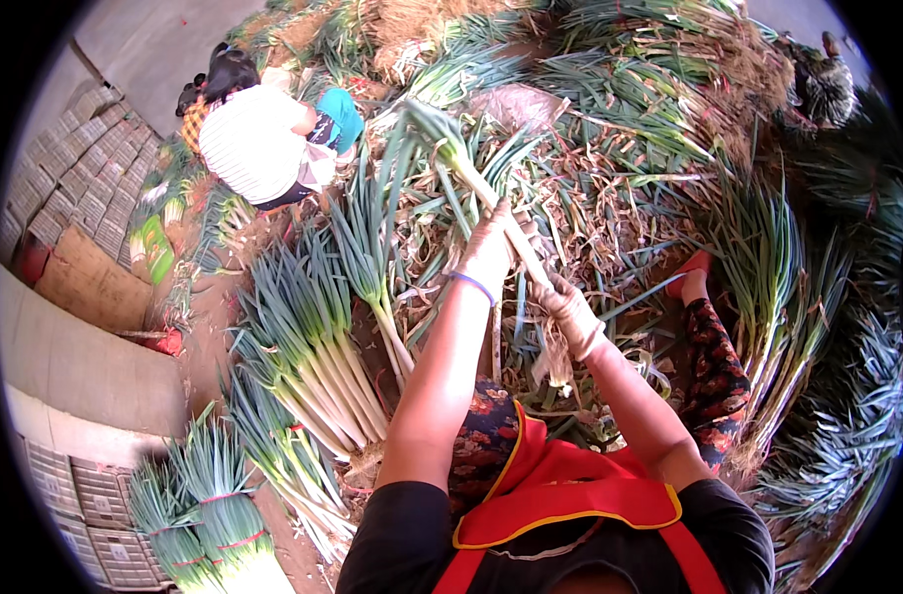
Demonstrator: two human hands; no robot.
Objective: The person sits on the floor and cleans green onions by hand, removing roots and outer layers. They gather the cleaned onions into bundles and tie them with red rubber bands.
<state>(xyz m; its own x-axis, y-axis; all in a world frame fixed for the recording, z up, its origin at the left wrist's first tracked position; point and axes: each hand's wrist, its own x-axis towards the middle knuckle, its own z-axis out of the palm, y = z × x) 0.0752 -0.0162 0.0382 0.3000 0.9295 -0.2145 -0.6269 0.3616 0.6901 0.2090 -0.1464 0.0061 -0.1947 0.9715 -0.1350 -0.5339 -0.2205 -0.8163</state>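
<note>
A long green onion slants across the middle of the view, leaves pointing up and away, white stem toward me. My left hand, in a pale glove, grips its stem. Lower down the stem, near the root end, is my right hand, also gloved and closed around it. Below the right hand hangs a blurred, papery strip of peel. Under both hands spreads a heap of stripped leaves and dry skins. Pale-stemmed green onions lie side by side to the left of my left forearm.
Unpeeled green onions with roots lie at my right. Bundles tied with red bands stand at lower left, near stacked crates. A person in a striped shirt sits at upper left. Another person is at the far right.
</note>
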